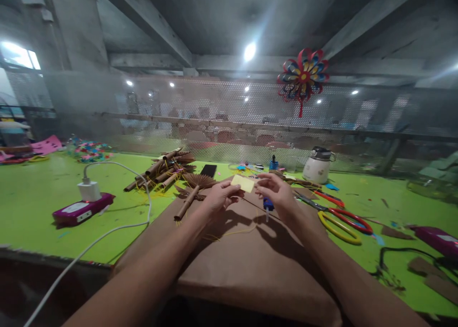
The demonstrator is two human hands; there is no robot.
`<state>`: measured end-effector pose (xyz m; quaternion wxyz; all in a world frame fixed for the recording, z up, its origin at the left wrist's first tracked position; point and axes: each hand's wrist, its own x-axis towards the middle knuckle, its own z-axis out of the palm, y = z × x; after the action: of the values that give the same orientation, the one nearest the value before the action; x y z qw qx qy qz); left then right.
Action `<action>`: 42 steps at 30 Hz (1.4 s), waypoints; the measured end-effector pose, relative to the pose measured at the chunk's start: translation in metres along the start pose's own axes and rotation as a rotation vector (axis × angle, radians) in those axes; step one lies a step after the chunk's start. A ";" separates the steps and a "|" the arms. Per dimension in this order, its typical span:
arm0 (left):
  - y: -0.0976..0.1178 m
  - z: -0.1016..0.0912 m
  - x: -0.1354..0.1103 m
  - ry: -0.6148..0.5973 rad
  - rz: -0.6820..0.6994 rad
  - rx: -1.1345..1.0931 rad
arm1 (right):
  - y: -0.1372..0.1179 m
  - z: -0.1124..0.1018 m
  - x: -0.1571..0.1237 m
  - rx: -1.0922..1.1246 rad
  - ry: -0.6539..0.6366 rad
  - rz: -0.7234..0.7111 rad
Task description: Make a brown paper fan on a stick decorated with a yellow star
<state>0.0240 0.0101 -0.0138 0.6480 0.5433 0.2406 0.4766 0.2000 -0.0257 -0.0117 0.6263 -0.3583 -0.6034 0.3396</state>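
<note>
My left hand (219, 200) is closed, pinching a small pale yellow piece of paper (244, 182) by its left end between thumb and fingers. Just off the paper's right edge is my right hand (277, 191), its fingers curved and apart with nothing visible between them. Both hands are above a brown paper-covered board (236, 260). A blue object with a pale tip (268, 204) shows beside my right hand, partly hidden by it. Left of my left hand lies a rolled brown paper tube (187, 204) with a pleated brown paper fan (200, 180) at its far end.
More brown paper tubes (157, 169) are piled at the back left. Scissors with red handles (352, 220) and yellow-handled scissors (338, 228) lie on the right. A purple power strip (84, 209) with a white cable (150, 193) is on the left. A white jug (317, 166) stands behind.
</note>
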 end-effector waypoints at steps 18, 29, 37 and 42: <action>0.004 0.006 -0.007 -0.198 0.001 0.268 | -0.027 -0.004 -0.006 -0.405 -0.306 -0.232; 0.002 0.012 -0.009 -0.214 0.103 0.416 | -0.009 -0.013 -0.002 -0.282 -0.246 -0.042; -0.004 0.011 -0.007 -0.255 0.051 0.373 | -0.004 -0.001 -0.002 -0.097 -0.089 0.085; -0.005 0.010 -0.006 -0.283 0.034 0.356 | 0.003 0.003 -0.002 -0.009 -0.047 0.116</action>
<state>0.0311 0.0006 -0.0169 0.5610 0.7143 0.2183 0.3568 0.1972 -0.0259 -0.0148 0.5895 -0.3875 -0.5977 0.3809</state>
